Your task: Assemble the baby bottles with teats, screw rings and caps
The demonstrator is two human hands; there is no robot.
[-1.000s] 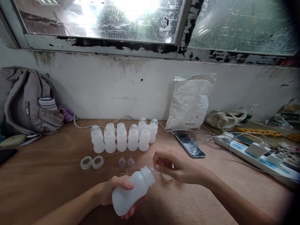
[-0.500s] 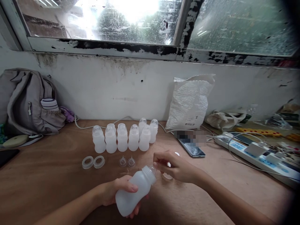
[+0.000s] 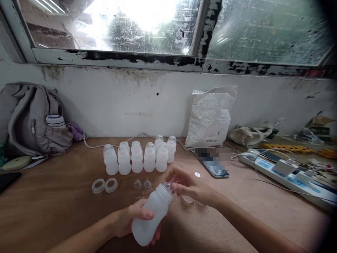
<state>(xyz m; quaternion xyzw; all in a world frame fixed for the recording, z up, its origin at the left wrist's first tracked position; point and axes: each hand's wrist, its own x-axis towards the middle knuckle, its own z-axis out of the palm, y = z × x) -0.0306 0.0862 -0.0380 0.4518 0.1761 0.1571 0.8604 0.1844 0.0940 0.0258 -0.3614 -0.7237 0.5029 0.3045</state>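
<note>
My left hand (image 3: pixel 135 216) is wrapped around a frosted white baby bottle (image 3: pixel 150 225), tilted with its threaded neck up and to the right. A clear bottle nipple (image 3: pixel 167 186) with a pointed tip sits at the bottle's mouth. My right hand (image 3: pixel 188 184) has its fingers curled around the nipple, the thumb against its side; the other fingertips are partly hidden. Two more nipples (image 3: pixel 142 184) stand on the table beyond the bottle. Left of them lie two translucent collar rings (image 3: pixel 111 185). Below my right hand shows part of a clear round piece (image 3: pixel 187 200).
Several capped bottles (image 3: pixel 137 160) stand in a group by the wall. A phone (image 3: pixel 214 167), a small white disc (image 3: pixel 197 174) and a power strip (image 3: pixel 279 172) with cables lie to the right. A white package (image 3: pixel 209 119) leans on the wall; a grey backpack (image 3: pixel 34 119) sits left.
My right fingers have shifted from pinching the nipple's tip to its side, so the tip now shows. The bottle has moved slightly; my left hand keeps its hold.
</note>
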